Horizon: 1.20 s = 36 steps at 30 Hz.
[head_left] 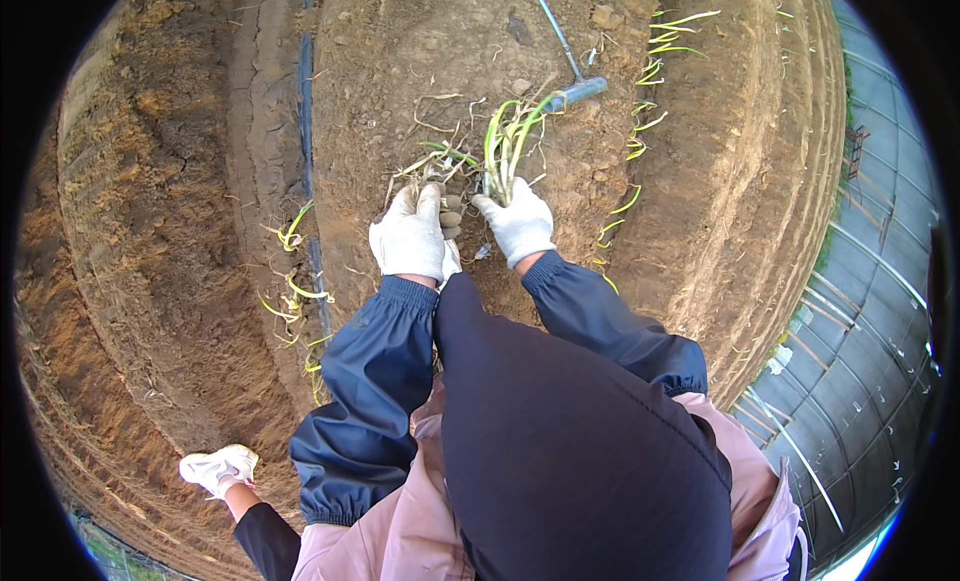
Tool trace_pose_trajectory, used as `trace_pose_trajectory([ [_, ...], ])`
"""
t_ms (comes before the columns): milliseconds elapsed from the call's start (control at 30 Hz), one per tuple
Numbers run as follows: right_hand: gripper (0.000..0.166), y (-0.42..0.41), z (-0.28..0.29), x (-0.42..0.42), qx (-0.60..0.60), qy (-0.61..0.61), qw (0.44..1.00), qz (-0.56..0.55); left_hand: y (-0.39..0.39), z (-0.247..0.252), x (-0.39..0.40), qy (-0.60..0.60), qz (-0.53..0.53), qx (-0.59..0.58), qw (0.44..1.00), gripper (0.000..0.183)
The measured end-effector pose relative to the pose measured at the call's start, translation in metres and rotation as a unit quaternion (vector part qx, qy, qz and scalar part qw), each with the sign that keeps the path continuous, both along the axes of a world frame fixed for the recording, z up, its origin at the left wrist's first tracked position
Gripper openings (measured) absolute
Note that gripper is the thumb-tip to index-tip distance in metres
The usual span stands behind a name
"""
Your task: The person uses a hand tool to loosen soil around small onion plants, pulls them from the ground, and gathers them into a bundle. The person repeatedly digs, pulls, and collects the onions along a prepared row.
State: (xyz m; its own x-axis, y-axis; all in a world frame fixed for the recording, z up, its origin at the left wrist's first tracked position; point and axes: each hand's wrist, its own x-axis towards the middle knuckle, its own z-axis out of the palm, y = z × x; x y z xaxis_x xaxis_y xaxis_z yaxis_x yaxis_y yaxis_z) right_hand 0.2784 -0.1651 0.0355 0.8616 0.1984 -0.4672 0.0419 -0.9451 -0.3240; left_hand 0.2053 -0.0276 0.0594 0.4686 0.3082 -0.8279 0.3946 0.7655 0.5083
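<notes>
My right hand (517, 219), in a white glove, is closed around a bunch of green allium-like seedlings (508, 142), whose leaves point away from me. Beside it, my left hand (415, 232), gloved with darkened fingertips, has its fingers bent at a heap of dry, straw-coloured stalks and roots (435, 164). Whether the left fingers grip any of these stalks cannot be told. Just past the seedlings lies a tool with a thin blue handle and a cylindrical head (576, 94), resting on the brown soil.
A row of young plants (637, 130) runs along the soil on the right. More seedlings (292, 296) stand at the left, near a dark blue strip (306, 115). My white shoe (219, 467) is at lower left. Grey sheeting (885, 296) borders the field at right.
</notes>
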Motion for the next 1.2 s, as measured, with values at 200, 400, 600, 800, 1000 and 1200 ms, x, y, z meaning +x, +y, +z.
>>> trace_pose_trajectory([
  [200, 0.038, 0.003, -0.006, 0.005, -0.013, -0.011, 1.000, -0.010, -0.003, 0.001, 0.012, 0.004, -0.056, -0.017, 0.998, 0.022],
  [400, 0.035, 0.014, -0.015, 0.012, 0.049, -0.036, 0.997, -0.036, -0.010, -0.013, 0.014, -0.007, -0.023, -0.025, 0.999, 0.022],
  [600, 0.024, 0.007, -0.001, 0.025, 0.133, -0.039, 0.990, -0.034, -0.011, -0.012, 0.011, -0.002, -0.052, -0.018, 0.998, 0.022],
  [800, 0.026, 0.003, 0.067, 0.037, 0.244, 0.183, 0.941, -0.149, -0.003, 0.006, 0.020, -0.074, -0.109, 0.002, 0.991, 0.034],
  [1000, 0.031, -0.005, 0.089, 0.027, 0.222, 0.131, 0.966, -0.023, -0.011, 0.007, 0.030, -0.153, -0.255, 0.137, 0.945, 0.038],
  [1200, 0.025, 0.007, 0.109, 0.028, 0.194, 0.222, 0.947, -0.130, -0.009, 0.022, 0.030, -0.119, -0.242, 0.111, 0.957, 0.037],
])
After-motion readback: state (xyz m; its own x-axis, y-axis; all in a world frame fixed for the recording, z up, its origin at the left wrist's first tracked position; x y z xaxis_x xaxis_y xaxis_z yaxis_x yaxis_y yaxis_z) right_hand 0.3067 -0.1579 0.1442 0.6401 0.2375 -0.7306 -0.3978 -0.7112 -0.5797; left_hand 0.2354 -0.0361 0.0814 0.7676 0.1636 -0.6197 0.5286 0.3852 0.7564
